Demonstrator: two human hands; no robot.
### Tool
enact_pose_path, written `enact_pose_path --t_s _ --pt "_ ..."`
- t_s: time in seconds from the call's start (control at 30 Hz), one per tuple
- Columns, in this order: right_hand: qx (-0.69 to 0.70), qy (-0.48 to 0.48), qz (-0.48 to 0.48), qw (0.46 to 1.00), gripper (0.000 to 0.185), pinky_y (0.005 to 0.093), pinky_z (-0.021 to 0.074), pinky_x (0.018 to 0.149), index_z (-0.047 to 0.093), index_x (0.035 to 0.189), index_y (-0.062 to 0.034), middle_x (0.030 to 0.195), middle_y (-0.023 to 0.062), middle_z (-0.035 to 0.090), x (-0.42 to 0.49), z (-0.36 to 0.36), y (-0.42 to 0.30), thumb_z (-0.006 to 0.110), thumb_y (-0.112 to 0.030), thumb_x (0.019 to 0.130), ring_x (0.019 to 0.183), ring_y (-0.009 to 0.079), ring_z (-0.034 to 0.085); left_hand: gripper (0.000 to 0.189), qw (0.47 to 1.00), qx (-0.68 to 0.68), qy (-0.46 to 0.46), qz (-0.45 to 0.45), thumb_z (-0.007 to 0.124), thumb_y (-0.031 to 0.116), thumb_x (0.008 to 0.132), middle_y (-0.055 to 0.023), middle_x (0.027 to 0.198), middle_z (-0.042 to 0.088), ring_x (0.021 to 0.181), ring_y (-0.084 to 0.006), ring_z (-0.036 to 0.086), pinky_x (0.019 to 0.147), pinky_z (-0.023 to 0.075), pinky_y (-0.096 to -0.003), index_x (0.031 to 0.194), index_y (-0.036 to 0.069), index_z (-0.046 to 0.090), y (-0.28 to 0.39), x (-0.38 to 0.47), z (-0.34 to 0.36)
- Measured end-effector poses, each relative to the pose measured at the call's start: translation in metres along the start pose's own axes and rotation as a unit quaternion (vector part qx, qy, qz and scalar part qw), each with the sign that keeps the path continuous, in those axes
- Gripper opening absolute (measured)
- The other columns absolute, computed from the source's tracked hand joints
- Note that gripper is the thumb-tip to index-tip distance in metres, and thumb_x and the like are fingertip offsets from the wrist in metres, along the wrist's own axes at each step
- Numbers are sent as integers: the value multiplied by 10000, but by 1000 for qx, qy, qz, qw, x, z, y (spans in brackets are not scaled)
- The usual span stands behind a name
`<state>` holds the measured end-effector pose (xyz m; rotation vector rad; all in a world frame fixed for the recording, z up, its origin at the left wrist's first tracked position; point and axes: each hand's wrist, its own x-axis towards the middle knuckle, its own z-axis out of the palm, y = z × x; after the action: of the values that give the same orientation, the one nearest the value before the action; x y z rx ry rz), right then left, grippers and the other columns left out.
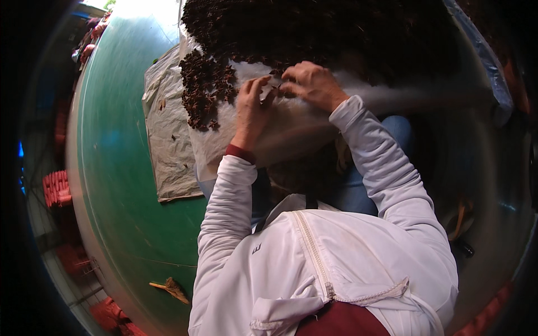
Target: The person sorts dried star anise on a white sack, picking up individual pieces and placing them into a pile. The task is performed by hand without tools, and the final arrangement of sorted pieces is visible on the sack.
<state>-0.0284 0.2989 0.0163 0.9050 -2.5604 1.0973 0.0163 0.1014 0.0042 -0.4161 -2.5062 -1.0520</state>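
Dark star-shaped pods, which look like star anise (pixel 206 90), lie on a white plastic sheet (pixel 222 134) in front of me. A much larger dark heap (pixel 286 29) of them spreads beyond. My left hand (pixel 252 107) is low over the sheet, just right of the smaller cluster, with thumb and fingers bent towards a few loose pods. My right hand (pixel 313 84) faces it from the right, fingers curled at the heap's near edge. Both hands are a little blurred. Whether either pinches a pod cannot be made out.
A creased, pale woven sack (pixel 172 138) lies flat on the green floor (pixel 117 176) at left, with small bits on it. A small hand broom (pixel 170 290) rests nearer me. Red stacked items (pixel 58 189) stand along the left rim. Clear plastic sheeting (pixel 483 54) edges the heap at right.
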Motion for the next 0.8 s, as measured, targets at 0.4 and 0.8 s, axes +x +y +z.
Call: enact_pose_path --t_s 0.4,0.8 --pt "23 9 -112 993 272 360 554 787 648 1018 -53 990 94 639 2 -3 -21 754 -163 792 914 277 652 165 924 -329 -30 -194 624 127 960 -39 918 670 800 -100 607 733 491 -247 1077 13 648 15 6 -24" --pt "196 -23 -69 978 188 324 555 722 677 1029 -28 936 111 682 -3 -10 -37 704 -110 862 820 231 677 86 910 -366 -24 -193 652 97 930 -32 869 634 744 -96 601 661 469 -228 970 24 633 19 0 -21"
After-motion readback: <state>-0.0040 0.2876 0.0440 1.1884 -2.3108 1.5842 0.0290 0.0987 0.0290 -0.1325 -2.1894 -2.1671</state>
